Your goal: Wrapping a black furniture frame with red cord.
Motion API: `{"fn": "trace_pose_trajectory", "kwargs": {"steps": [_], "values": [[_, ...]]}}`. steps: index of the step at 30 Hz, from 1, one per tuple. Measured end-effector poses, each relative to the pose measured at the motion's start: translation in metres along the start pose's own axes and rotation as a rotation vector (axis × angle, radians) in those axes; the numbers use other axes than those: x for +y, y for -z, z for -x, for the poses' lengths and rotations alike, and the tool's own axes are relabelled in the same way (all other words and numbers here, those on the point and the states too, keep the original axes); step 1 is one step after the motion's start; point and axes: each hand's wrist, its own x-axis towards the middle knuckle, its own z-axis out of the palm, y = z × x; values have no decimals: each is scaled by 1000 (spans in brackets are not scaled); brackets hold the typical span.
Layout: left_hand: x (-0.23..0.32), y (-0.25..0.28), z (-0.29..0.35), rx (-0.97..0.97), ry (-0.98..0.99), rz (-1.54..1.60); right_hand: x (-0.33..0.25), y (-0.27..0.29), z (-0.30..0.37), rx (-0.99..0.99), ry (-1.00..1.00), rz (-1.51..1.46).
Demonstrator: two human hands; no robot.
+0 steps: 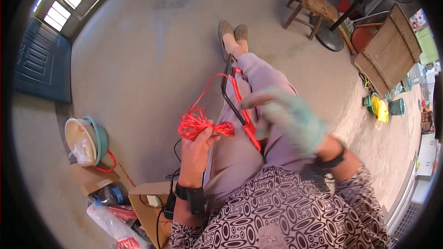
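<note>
My left hand (196,150), bare, is closed round the pinched middle of a looped bundle of red cord (196,124). One strand rises from the bundle to a bent black frame (226,90) lying over my lap and legs. Red cord wrapping (249,131) covers one side of this frame. My right hand (293,117), in a pale green glove, is blurred by motion just right of the frame. Its fingers look stretched and apart, and nothing shows in them. Part of the frame's near end lies between my thighs.
Left on the floor are stacked basins (96,133) with a plastic bag, and an open cardboard box (150,203) with packages beside it. A wooden stool (311,4), a black round-based stand (331,39) and a wooden board (390,53) stand at the far right.
</note>
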Motion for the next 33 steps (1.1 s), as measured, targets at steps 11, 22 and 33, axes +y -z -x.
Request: {"fn": "trace_pose_trajectory", "kwargs": {"steps": [11, 22, 33], "values": [[-21, -39, -26, -13, 85, 169, 31, -1, -37, -208, 197, 793], [-1, -26, 1, -467, 311, 28, 24, 75, 50, -211, 192, -949], [-1, -39, 23, -338, 465, 345, 4, 59, 89, -108, -545, -925]]}}
